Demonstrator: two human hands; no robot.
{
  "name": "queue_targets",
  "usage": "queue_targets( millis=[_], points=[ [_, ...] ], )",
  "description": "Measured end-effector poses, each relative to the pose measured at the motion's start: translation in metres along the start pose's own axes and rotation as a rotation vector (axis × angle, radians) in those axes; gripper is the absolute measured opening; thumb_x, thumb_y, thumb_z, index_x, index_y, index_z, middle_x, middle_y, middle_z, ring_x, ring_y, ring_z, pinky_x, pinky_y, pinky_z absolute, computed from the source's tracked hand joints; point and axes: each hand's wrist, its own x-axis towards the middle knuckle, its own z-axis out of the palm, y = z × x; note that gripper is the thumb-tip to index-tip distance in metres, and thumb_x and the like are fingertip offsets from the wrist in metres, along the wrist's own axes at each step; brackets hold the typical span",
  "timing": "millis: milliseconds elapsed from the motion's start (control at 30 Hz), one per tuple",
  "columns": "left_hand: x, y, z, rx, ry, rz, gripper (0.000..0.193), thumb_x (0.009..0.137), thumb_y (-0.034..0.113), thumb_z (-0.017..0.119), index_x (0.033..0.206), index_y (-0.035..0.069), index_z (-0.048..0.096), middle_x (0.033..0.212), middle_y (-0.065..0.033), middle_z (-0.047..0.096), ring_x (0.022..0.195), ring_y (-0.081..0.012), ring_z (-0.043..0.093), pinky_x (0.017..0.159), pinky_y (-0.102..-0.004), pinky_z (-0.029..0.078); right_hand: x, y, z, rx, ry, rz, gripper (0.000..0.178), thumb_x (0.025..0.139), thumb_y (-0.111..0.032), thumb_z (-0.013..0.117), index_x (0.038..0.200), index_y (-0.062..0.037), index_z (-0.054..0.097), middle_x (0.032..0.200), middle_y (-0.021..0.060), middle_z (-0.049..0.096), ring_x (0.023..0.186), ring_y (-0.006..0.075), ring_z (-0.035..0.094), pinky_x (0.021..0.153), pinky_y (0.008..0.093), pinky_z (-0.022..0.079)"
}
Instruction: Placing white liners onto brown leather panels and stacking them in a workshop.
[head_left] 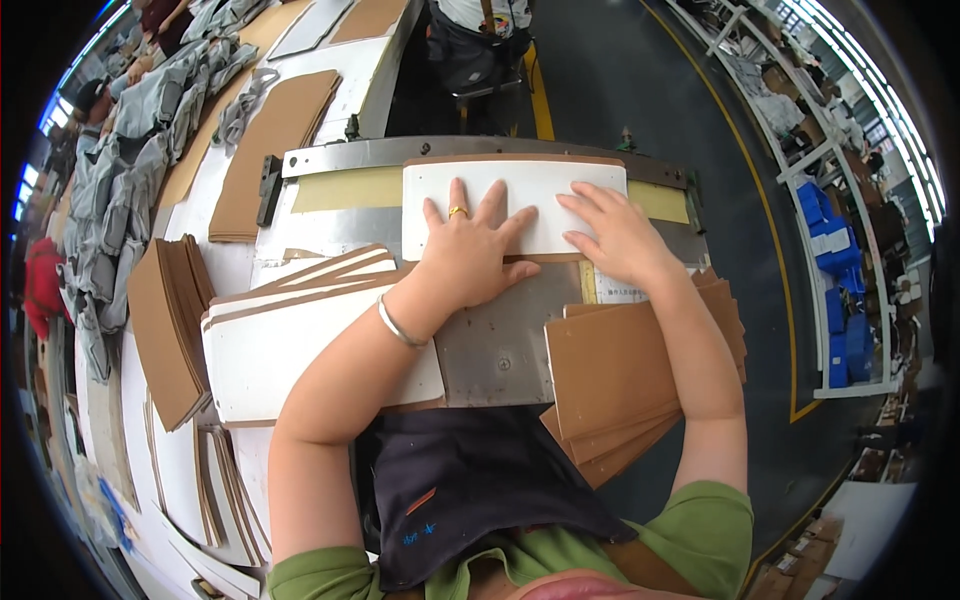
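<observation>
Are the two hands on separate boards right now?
No, the left hand and the right hand both have fingers on the same white board.

the left hand [468,252] lies spread on a white board [537,190], and the right hand [622,234] touches it at the right side. white boards [285,350] are piled at lower left, brown boards [612,372] at lower right, with a metal plate [490,345] between them.
</observation>
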Motion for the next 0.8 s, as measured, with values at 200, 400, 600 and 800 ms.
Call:
queue_targets(
  millis=[200, 400, 600, 800],
  points=[
    [-0.008, -0.003, -0.007, 0.003, -0.017, 0.059, 0.057, 0.092, 0.053, 0.052, 0.145, 0.036, 0.041, 0.154, -0.0108, 0.033, 0.134, -0.0554, 0.032, 0.098, -0.0724, 0.031, -0.003, -0.013, -0.016, 0.04, -0.134, 0.103, 0.045, 0.092, -0.032, 0.061, 0.133, -0.0142, 0.057, 0.138, 0.0071, 0.052, 0.125, 0.0303, 0.048, 0.104, 0.0428, 0.039],
    [0.007, -0.007, -0.005, -0.01, -0.002, 0.022, 0.049, 0.096, 0.044, 0.05, 0.144, 0.039, 0.041, 0.154, -0.0065, 0.033, 0.137, -0.0516, 0.031, 0.098, -0.0757, 0.03, 0.004, 0.006, 0.018, -0.142, 0.03, 0.048, 0.047, 0.098, -0.034, 0.05, 0.142, -0.0214, 0.047, 0.145, 0.0091, 0.046, 0.132, 0.0345, 0.042, 0.108, 0.0461, 0.034],
    [0.004, -0.007, -0.004, -0.016, -0.02, 0.019, 0.048, 0.096, 0.043, 0.05, 0.143, 0.04, 0.043, 0.154, -0.006, 0.033, 0.138, -0.0502, 0.028, 0.097, -0.0778, 0.028, 0.005, 0.003, 0.018, -0.159, 0.026, 0.059, 0.044, 0.1, -0.031, 0.046, 0.143, -0.0253, 0.047, 0.142, 0.0111, 0.045, 0.131, 0.0322, 0.041, 0.108, 0.0455, 0.033],
    [0.0, -0.009, 0.002, -0.044, 0.02, 0.033, 0.049, 0.095, 0.043, 0.052, 0.143, 0.038, 0.044, 0.153, -0.0069, 0.034, 0.138, -0.0514, 0.028, 0.095, -0.0791, 0.029, 0.008, 0.003, 0.014, -0.133, 0.043, 0.016, 0.042, 0.096, -0.03, 0.053, 0.137, -0.0207, 0.053, 0.132, 0.0105, 0.049, 0.123, 0.0301, 0.046, 0.102, 0.0444, 0.038]
  ],
)
